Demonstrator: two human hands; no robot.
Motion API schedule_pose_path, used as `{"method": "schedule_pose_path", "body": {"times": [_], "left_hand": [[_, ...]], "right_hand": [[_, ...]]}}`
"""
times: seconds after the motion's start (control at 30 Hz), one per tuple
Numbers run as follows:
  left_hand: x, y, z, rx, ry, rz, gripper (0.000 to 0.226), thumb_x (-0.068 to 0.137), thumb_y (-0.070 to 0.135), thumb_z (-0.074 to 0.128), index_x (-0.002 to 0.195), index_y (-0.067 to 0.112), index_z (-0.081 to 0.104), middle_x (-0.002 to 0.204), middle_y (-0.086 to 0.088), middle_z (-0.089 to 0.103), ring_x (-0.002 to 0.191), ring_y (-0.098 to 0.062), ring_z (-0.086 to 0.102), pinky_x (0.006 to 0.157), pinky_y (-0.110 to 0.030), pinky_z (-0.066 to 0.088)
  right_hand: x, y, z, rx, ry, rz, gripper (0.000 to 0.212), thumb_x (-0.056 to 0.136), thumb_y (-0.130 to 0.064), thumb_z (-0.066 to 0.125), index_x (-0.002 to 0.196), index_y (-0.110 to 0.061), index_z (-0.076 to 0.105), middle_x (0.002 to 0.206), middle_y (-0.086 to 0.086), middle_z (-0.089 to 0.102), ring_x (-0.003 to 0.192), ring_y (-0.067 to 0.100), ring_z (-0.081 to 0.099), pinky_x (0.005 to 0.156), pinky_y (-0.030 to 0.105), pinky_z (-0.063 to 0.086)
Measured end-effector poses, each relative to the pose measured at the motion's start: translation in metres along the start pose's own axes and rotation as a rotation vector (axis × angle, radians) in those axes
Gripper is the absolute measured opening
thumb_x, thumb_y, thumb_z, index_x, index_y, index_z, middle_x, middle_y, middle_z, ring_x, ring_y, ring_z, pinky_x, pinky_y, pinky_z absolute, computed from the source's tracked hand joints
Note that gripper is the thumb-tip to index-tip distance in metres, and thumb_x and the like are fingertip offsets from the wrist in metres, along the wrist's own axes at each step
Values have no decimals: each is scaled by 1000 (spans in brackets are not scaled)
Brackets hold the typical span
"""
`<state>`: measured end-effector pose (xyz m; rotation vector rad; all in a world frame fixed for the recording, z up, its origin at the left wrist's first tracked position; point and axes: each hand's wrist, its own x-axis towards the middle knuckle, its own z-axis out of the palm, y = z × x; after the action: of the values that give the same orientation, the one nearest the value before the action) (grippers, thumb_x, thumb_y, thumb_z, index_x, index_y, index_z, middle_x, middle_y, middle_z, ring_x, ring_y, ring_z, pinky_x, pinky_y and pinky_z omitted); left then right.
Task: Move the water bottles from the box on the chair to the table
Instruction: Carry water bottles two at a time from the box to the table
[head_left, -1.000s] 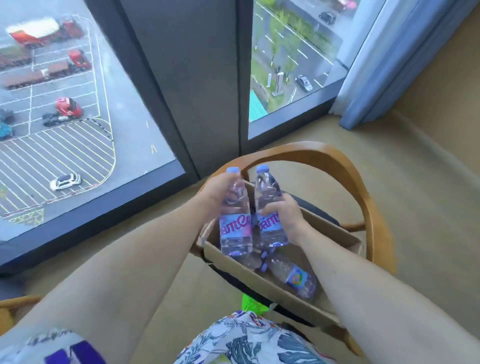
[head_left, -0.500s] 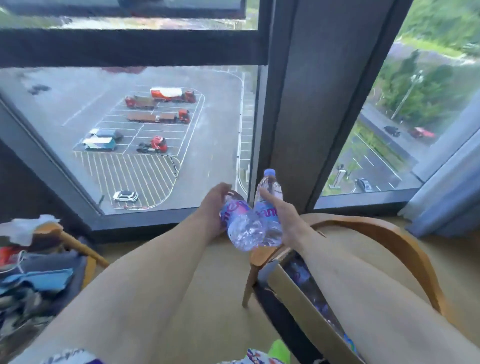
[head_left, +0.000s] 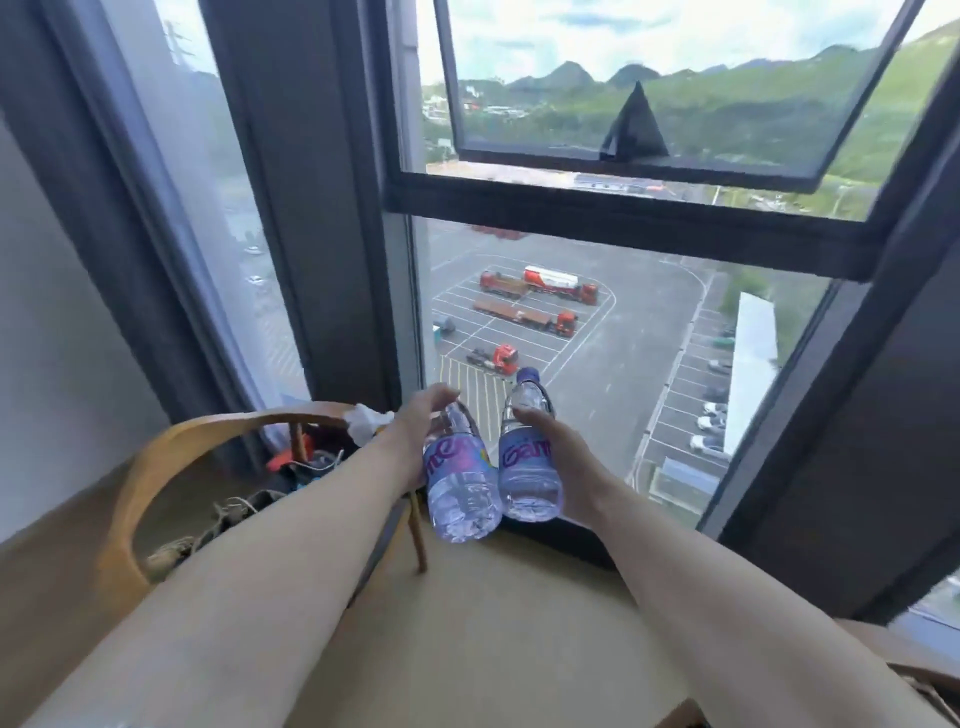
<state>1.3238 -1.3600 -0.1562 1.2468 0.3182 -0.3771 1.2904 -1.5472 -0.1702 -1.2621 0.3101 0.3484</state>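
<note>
Bottles held aloft at frame centre, before the window (head_left: 597, 322).
Your left hand (head_left: 415, 431) grips the tilted left bottle (head_left: 460, 483); your right hand (head_left: 558, 457) wraps the upright right bottle (head_left: 527, 467), the two touching. Beige floor (head_left: 493, 623) lies below; a wooden chair (head_left: 150, 462) piled with clutter sits at lower left.

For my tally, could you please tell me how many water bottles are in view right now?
2. One bottle is held in the left hand; the other bottle is held in the right hand, side by side before the window. The box is out of view, so more may remain.
</note>
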Motion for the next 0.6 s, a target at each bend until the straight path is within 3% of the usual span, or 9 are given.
{"method": "schedule_pose_path", "body": {"times": [0.1,0.23,0.33,0.43,0.5,0.6], "left_hand": [[-21,21,-66,-99,65,37,29,89,31,64,71,11,53,72,-10,58,58,-26,56,63,-33,51],[-53,40,-152,-152,261,157,23,88,28,65,72,13,60,70,-10,62,56,-26,60,64,-33,52],[-79,49,-217,-207,408,239,36,87,26,66,52,18,67,60,-4,64,46,-19,60,51,-25,51],[-107,57,-282,-250,533,303,47,90,23,61,43,19,63,58,-5,61,47,-20,59,55,-27,46],[-126,64,-323,-276,638,336,45,91,23,61,46,19,59,56,-4,59,46,-21,58,56,-27,46],[-156,74,-383,-315,776,375,27,91,21,63,64,18,58,52,-3,60,42,-19,58,49,-22,48]], "right_hand": [[17,4,67,-117,-128,6,50,86,-36,75,122,-5,60,88,21,64,65,31,64,66,36,56],[39,18,160,-222,-299,7,52,84,-36,78,120,-2,63,91,23,66,66,31,66,66,36,56],[53,35,229,-309,-409,8,60,81,-39,82,123,0,65,91,24,70,71,33,69,67,39,58],[61,56,303,-341,-544,39,55,78,-39,85,116,-2,68,88,23,72,71,34,71,69,44,62],[66,70,354,-357,-645,62,50,79,-37,85,111,-3,67,85,22,70,68,33,69,67,41,60],[71,91,431,-386,-795,113,46,81,-36,82,108,-3,66,87,22,66,69,33,66,67,40,58]]}}
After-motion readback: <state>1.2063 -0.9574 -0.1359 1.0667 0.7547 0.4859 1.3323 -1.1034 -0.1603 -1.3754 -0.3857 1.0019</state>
